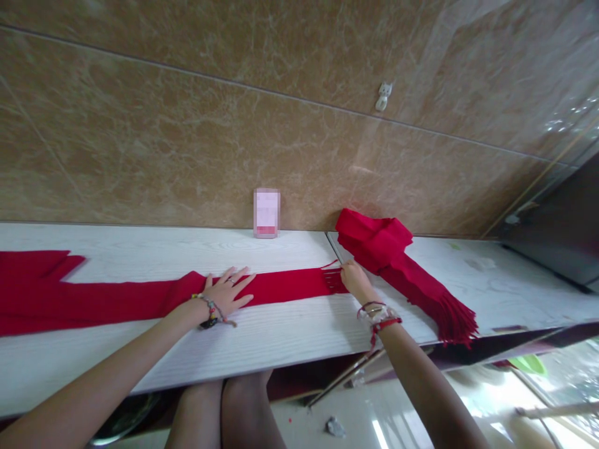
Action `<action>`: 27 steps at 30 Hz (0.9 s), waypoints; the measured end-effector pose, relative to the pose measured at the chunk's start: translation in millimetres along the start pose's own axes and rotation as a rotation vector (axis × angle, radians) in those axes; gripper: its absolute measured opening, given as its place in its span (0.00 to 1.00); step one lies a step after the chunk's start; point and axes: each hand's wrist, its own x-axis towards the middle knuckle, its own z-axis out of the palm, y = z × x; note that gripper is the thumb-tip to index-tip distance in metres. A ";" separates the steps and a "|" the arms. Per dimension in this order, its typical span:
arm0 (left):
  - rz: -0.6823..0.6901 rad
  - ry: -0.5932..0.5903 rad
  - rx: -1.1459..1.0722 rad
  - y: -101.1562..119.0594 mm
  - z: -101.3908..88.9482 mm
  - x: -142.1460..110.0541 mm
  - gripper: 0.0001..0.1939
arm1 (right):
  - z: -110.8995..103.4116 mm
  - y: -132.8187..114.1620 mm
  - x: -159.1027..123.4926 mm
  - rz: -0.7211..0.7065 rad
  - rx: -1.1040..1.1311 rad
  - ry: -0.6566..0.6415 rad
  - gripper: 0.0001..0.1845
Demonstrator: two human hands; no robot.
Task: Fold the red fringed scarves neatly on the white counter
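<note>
A long red scarf (285, 285) lies across the white counter, running off the left edge of the view. Flat on its middle rests my left hand (228, 293), fingers spread. At the scarf's fringed right end, my right hand (356, 282) has its fingers closed on the fringe; the fingertips are partly hidden. Just right of that hand a second red scarf (374, 240) is bunched and folded, its fringe (456, 321) hanging over the counter's front edge.
A phone (266, 213) leans upright against the brown tiled wall (187, 143). A white cat-shaped hook (384, 96) is stuck higher up. The white counter (281, 337) has a seam near my right hand. A dark box-like object (556, 218) stands at the far right.
</note>
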 end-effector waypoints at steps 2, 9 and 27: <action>0.000 -0.003 -0.006 0.7 -1.1 -0.5 0.27 | -4.5 2.7 0.4 0.045 -0.016 0.028 0.16; -0.004 -0.016 0.012 0.3 -1.1 -0.2 0.27 | 3.8 -47.4 18.0 -0.111 0.105 0.045 0.16; -0.006 -0.019 0.009 -0.8 0.9 1.3 0.27 | 17.9 -27.0 -9.5 -0.398 0.152 0.043 0.20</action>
